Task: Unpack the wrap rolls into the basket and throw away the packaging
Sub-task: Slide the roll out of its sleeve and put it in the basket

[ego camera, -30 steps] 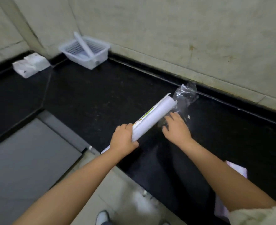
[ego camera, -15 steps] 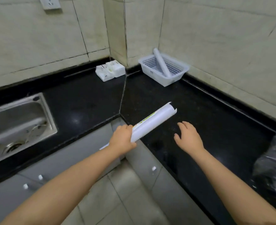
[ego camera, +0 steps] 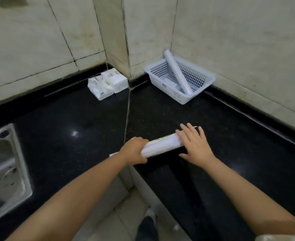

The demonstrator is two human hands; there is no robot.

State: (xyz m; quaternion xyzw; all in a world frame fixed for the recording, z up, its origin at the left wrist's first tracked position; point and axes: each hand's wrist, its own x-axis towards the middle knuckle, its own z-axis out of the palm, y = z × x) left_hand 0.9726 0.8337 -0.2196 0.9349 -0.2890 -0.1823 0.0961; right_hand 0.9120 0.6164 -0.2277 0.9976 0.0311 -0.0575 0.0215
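A white wrap roll (ego camera: pixel 162 146) with a green-printed paper label lies almost level over the black counter's inner corner. My left hand (ego camera: pixel 134 151) is closed around its near end. My right hand (ego camera: pixel 194 145) rests over its far end with fingers spread, palm down on the roll. A white perforated basket (ego camera: pixel 202 84) stands in the far corner against the wall. One bare white roll (ego camera: pixel 177 73) leans diagonally in it, its top end poking above the rim.
Two white packs of tissues (ego camera: pixel 107 83) lie by the wall left of the basket. A steel sink (ego camera: pixel 4 169) is set into the black counter (ego camera: pixel 73 119) at the left. Floor tiles and my shoe (ego camera: pixel 149 214) show below.
My view has swung further left and down; the clear plastic bag at the right has left the frame. The roll has dropped lower and more level, and my right hand has come onto its far end.
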